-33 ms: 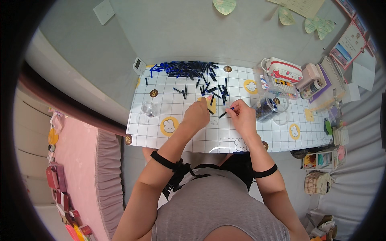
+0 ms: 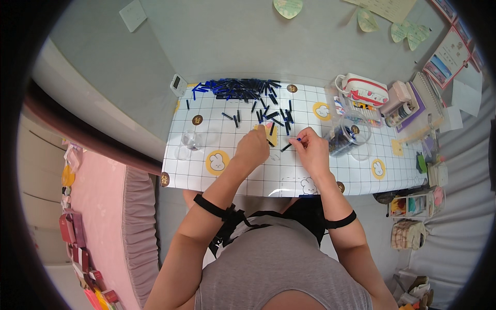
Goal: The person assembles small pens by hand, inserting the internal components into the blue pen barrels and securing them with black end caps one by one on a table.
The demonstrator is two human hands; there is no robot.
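My right hand (image 2: pixel 313 151) pinches a slim dark blue ink cartridge (image 2: pixel 287 147) between thumb and fingertips, just above the table. A bright blue spot shows at the fingertips. My left hand (image 2: pixel 252 146) is closed, back of the hand upward, with a dark cartridge (image 2: pixel 271 143) sticking out by its fingers. Its fingertips are mostly hidden. Beyond both hands, several loose cartridges (image 2: pixel 273 115) lie scattered, and a big heap of them (image 2: pixel 238 89) rests against the wall. A clear plastic jar (image 2: pixel 343 143) with dark cartridges inside lies right of my right hand.
The table (image 2: pixel 305 168) has a white grid cover with rabbit pictures. At left stand a small clear cup (image 2: pixel 192 140) and a white timer (image 2: pixel 179 85). A clear bin (image 2: pixel 356 111) with a white-and-red pouch (image 2: pixel 365 91) sits back right, beside notebooks (image 2: pixel 430 95).
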